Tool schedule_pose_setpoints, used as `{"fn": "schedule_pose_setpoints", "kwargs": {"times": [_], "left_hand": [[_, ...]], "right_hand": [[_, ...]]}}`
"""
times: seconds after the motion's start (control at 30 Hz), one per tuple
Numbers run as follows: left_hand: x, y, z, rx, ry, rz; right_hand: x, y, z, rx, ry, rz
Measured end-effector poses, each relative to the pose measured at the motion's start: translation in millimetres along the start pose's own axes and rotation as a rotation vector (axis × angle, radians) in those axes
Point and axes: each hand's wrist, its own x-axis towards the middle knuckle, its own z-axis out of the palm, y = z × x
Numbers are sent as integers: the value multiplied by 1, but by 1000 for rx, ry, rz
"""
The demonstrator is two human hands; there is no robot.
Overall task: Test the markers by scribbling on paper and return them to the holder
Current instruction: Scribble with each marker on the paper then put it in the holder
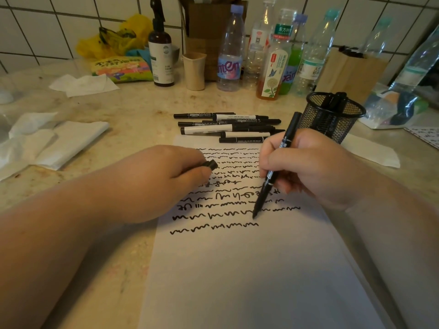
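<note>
Scribbling step underway: right hand [306, 167] grips marker [273, 169] on paper [237, 269]; left hand [152, 184] pinches cap [210, 164]. Next: recap, holder [332, 117] beyond right hand.

The one camera sits on my head, looking forward and down over the counter [133, 108], close above my forearms, which enter from the lower left and lower right of the frame. The wide lens bends the edges. The paper [237, 269] fills the lower centre, the tiled wall [35, 24] runs along the top. There is no second view to share anything with.
</note>
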Motion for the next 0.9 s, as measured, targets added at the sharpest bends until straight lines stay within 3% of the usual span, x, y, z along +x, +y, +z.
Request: {"fn": "schedule_pose_setpoints", "kwargs": {"times": [0.27,0.6,0.9], "left_hand": [[2,-2,-1,51,32,141],[1,-1,0,54,34,159],[2,3,0,77,84,38]], "right_hand": [[7,4,-3,448,185,-159],[5,5,0,341,72,-107],[0,2,-1,327,-108,-31]]}}
